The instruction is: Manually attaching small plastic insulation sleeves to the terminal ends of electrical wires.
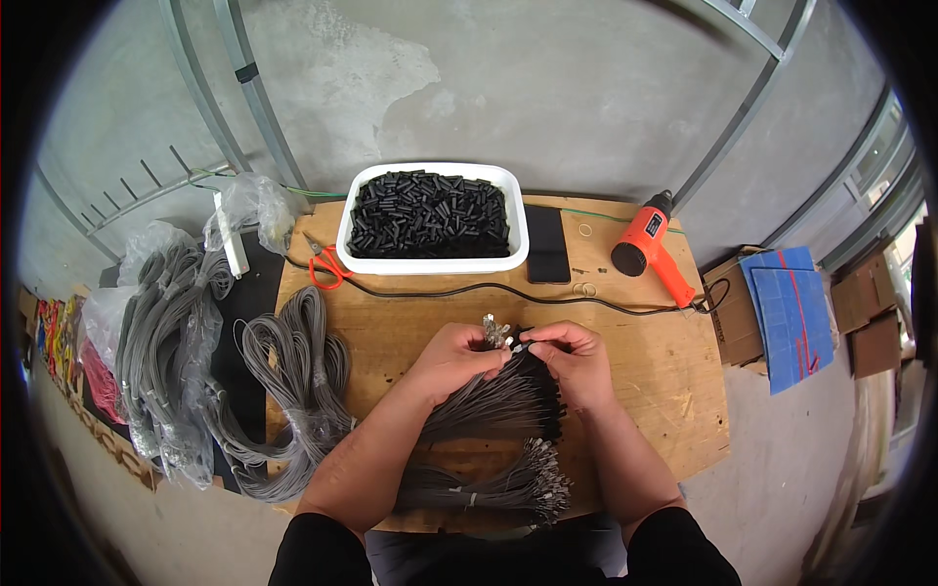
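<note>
One small black tubular sleeve [525, 345] sits pinched in the right hand [576, 363], above the middle of the pale wooden counter [664, 410]. Its long axis runs nearly crosswise, tipped slightly up to the right, the lower end pointing at the left hand [454, 361], which grips a cluster of silver metal cable ends [495, 329]. Below them spread thin grey cables [489, 408]; beyond, a white rectangular plastic tub [430, 266] brims with short black tubes [430, 215], well left of an orange-and-black heat gun [657, 246].

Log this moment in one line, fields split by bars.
left hand: holding silver-tipped grey wires | right hand: pinching small black piece | beyond: white plastic tub of short black tubes
</note>
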The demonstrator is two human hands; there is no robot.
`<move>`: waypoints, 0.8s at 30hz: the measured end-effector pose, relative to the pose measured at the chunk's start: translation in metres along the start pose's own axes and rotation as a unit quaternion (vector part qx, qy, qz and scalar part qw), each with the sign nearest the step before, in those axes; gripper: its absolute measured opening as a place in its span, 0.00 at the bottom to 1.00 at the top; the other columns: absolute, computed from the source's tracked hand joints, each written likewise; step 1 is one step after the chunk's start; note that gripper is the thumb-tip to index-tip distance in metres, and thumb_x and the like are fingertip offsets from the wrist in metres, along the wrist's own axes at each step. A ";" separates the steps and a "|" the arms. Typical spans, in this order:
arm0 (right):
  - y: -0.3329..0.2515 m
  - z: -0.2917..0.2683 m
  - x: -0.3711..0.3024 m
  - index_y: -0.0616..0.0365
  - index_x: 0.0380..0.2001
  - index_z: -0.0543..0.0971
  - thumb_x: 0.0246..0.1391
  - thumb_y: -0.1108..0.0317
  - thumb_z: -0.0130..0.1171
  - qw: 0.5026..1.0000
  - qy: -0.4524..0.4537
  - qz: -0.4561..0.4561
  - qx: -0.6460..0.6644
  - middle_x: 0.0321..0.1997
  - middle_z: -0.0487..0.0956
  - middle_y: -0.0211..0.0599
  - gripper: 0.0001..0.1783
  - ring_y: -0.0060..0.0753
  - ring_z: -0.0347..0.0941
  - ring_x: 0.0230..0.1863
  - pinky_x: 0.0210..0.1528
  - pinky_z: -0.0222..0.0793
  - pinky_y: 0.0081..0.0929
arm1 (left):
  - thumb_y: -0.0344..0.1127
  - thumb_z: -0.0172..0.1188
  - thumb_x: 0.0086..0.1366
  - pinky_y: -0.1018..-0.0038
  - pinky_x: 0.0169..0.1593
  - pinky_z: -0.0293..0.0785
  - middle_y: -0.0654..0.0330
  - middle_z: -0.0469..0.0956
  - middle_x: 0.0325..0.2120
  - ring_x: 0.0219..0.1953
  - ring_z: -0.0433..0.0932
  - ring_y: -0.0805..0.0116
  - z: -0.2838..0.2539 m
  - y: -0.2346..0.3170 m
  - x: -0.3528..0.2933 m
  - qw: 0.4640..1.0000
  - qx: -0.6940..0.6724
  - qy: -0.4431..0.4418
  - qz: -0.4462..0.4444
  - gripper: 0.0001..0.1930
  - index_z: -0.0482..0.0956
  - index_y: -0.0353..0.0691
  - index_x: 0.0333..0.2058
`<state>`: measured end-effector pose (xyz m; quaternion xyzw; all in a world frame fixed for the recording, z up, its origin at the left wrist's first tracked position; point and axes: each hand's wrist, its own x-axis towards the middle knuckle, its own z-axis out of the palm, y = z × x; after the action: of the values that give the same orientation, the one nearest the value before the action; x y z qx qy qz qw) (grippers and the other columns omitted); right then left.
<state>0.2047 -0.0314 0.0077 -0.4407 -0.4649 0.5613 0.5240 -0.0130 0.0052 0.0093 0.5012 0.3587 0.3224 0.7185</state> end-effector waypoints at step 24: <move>-0.001 0.004 0.001 0.61 0.42 0.84 0.58 0.78 0.66 0.999 0.021 -0.034 -0.030 0.36 0.86 0.30 0.09 0.08 0.67 0.24 0.25 0.59 0.11 | 0.28 0.67 0.63 0.79 0.37 0.72 0.61 0.81 0.26 0.30 0.77 0.75 -0.006 -0.003 0.001 1.000 0.006 0.009 -0.011 0.07 0.83 0.29 0.36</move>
<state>0.2011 -0.0306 0.0093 -0.4520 -0.4854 0.5193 0.5389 -0.0168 0.0082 0.0052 0.4990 0.3721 0.3167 0.7157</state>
